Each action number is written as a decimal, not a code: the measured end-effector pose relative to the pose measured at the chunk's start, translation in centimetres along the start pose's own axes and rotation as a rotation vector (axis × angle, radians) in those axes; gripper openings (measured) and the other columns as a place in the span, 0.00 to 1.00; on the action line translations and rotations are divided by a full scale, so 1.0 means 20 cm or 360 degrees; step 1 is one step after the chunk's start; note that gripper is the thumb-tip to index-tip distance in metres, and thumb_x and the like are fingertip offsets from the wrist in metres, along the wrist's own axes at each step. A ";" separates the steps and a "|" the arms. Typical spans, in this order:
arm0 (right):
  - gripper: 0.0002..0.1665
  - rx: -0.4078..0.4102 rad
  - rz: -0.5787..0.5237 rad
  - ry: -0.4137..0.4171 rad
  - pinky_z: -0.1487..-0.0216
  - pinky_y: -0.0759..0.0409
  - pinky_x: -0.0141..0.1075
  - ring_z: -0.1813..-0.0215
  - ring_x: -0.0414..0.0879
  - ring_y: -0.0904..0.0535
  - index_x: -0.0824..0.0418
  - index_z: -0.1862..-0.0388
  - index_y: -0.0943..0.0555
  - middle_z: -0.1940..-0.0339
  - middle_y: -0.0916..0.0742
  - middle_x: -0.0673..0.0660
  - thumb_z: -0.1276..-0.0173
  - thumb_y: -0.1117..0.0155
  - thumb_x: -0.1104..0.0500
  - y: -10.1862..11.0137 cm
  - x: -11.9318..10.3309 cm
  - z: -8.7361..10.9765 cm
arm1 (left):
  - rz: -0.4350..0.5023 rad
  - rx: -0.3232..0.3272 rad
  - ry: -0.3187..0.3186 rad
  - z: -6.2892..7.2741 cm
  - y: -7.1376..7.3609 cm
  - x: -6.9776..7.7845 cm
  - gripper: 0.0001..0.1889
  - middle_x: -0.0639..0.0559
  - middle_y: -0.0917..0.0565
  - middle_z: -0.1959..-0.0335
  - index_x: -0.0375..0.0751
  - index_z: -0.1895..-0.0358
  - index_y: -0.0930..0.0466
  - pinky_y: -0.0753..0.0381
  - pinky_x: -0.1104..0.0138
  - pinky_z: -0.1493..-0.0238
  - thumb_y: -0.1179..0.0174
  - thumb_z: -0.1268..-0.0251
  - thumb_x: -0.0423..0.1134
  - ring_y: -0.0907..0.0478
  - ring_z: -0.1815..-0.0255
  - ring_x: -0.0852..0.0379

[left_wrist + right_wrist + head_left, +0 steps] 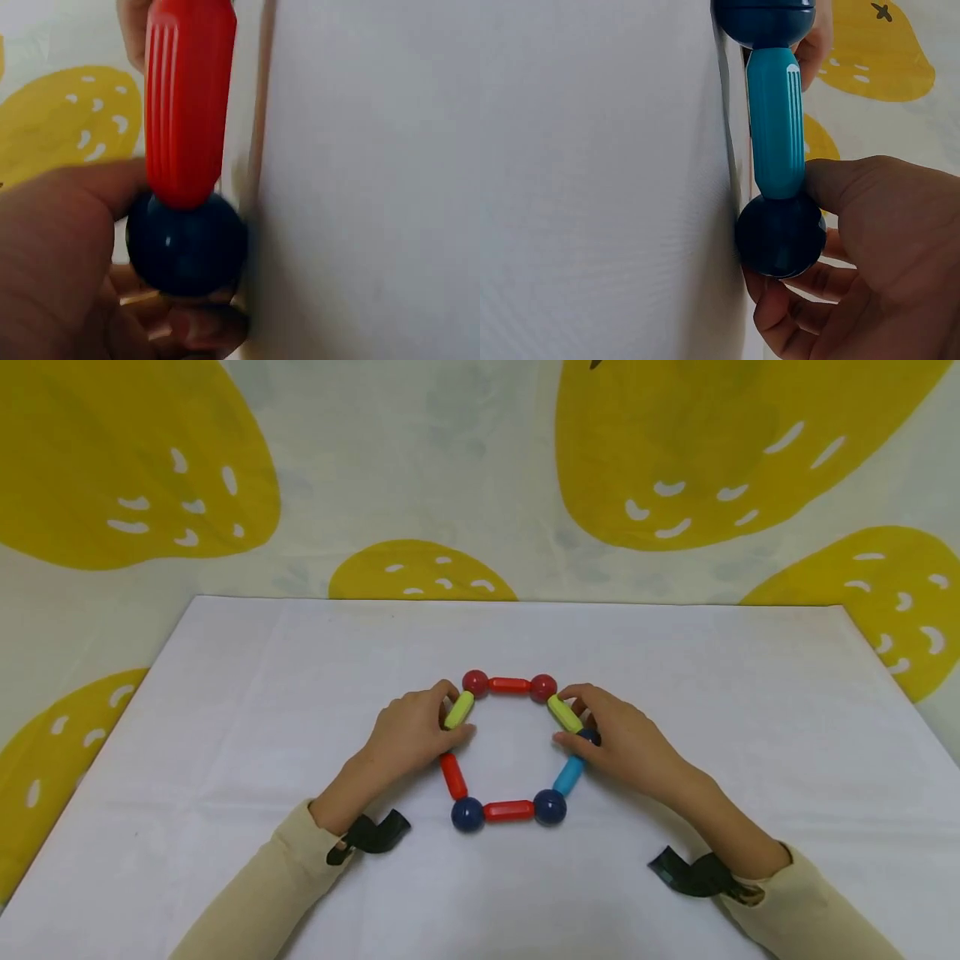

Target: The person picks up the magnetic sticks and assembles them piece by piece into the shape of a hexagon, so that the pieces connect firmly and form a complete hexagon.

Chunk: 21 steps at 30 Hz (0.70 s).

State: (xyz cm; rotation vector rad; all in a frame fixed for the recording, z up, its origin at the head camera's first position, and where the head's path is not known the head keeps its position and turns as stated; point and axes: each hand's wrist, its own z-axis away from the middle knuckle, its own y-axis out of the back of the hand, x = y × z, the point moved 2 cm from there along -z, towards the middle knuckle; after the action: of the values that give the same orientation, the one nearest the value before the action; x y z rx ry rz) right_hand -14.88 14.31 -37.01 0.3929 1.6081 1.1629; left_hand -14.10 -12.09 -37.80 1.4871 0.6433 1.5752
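Observation:
On the white table lies a ring of magnetic rods and balls. My left hand (405,727) holds its left corner; the left wrist view shows thumb and fingers around a dark blue ball (187,247), which the hand hides in the head view. A red rod (187,105) joins that ball. At the right corner my right hand (637,743) holds another dark blue ball (781,236), its thumb beside the joint with a light blue rod (778,124). Yellow-green rods (460,710) run from both held corners up to two red balls (476,682).
A red rod (509,685) links the two red balls at the far side. Nearest me, another red rod (508,811) links two dark blue balls (550,807). The white tabletop (300,652) ends at a patterned cloth (480,460). Dark straps (378,832) hang at both cuffs.

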 end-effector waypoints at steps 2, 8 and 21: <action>0.33 -0.0006 0.0036 -0.0009 0.60 0.19 0.43 0.58 0.48 0.21 0.58 0.37 0.31 0.56 0.18 0.56 0.39 0.30 0.53 0.00 -0.01 0.00 | -0.0061 -0.0065 -0.0005 0.00 0.01 0.00 0.26 0.53 0.24 0.75 0.42 0.46 0.27 0.27 0.67 0.77 0.32 0.44 0.49 0.27 0.76 0.57; 0.33 -0.0003 0.0099 -0.0006 0.61 0.19 0.43 0.59 0.47 0.22 0.56 0.37 0.31 0.56 0.18 0.55 0.40 0.29 0.56 0.01 -0.01 0.00 | -0.0033 -0.0106 0.0002 0.01 0.01 0.01 0.24 0.52 0.23 0.75 0.41 0.46 0.27 0.26 0.69 0.77 0.32 0.45 0.44 0.26 0.77 0.57; 0.31 -0.0040 0.0134 0.0067 0.59 0.19 0.43 0.57 0.47 0.22 0.55 0.38 0.28 0.58 0.17 0.54 0.39 0.30 0.55 0.03 0.04 -0.01 | -0.0135 -0.0128 -0.0081 0.02 0.03 0.01 0.22 0.54 0.24 0.72 0.40 0.47 0.27 0.27 0.67 0.74 0.35 0.43 0.44 0.27 0.74 0.56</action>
State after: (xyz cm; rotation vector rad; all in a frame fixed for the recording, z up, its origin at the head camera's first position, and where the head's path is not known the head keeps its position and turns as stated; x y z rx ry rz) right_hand -15.52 15.14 -36.94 0.4262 1.6250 1.2613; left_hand -13.88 -12.31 -37.09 1.4174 0.5996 1.4770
